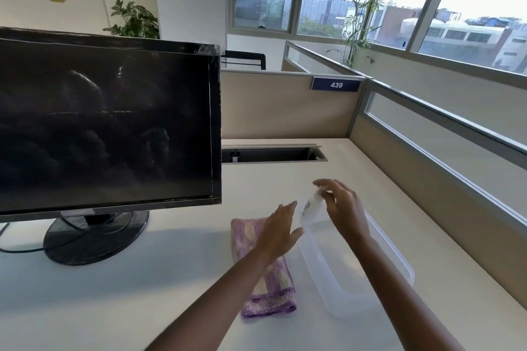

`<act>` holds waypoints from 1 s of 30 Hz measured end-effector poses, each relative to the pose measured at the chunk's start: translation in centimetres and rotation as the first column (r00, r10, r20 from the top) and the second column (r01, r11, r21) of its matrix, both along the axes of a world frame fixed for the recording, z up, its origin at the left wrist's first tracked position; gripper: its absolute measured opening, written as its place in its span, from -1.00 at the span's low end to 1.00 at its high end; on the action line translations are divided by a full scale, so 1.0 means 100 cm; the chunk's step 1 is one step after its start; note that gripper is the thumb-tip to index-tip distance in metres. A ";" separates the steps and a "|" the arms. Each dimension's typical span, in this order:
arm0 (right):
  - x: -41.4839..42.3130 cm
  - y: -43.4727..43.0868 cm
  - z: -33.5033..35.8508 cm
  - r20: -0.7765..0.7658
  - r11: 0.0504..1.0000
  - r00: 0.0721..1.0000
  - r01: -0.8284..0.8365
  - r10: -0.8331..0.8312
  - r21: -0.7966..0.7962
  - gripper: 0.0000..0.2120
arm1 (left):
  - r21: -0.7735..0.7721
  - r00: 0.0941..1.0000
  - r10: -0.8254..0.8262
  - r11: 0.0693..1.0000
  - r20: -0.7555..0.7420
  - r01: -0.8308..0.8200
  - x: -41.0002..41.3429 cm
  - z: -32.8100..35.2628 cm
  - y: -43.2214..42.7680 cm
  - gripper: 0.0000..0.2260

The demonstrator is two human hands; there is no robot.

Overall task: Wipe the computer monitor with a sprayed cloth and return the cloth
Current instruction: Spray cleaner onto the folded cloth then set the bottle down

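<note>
At an office desk point(142, 293), a folded purple cloth point(271, 291) lies nearest the camera, flat on the surface just beside a clear plastic container point(399, 262). Above the cloth's far end the person's left hand point(281, 232) is held out with fingers straight and together, gripping nothing; whether its fingertips touch the bottle cannot be told. The right hand point(343, 208), over the container, has its fingers curled round the top of a small translucent spray bottle point(312, 208), which leans toward the left hand. The cloth looks soft, light and limp, likely to sag and unfold if lifted by one corner, so a pinch across the folded thickness should keep it bundled. The bottle appears light and smooth-sided, best held round the body with a finger free for the nozzle. Farther left, the dark monitor point(108, 122) stands on its round base, its screen smeared; it would probably rock under a firm wipe. Beyond rises a partition numbered 439 point(336, 85)
</note>
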State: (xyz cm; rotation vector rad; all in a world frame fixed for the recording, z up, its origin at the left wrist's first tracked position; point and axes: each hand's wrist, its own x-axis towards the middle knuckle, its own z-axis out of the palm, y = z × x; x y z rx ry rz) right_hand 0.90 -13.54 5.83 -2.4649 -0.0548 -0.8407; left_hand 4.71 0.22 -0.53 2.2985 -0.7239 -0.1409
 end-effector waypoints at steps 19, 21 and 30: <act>-0.005 0.076 -0.011 0.037 0.861 0.982 -0.181 0.186 0.475 -0.48 | -0.601 0.979 0.019 0.787 -0.203 -0.140 -0.025 0.002 0.021 -0.77; -0.004 0.083 -0.025 0.014 0.869 0.980 -0.181 0.197 0.460 -0.40 | -0.642 0.976 0.009 0.751 -0.220 -0.151 -0.031 -0.006 0.024 -0.82; 0.008 0.086 -0.069 -0.223 0.902 0.955 -0.085 0.194 0.423 -0.40 | -0.319 0.923 -0.104 0.948 -0.371 -0.021 -0.031 -0.029 0.056 -0.64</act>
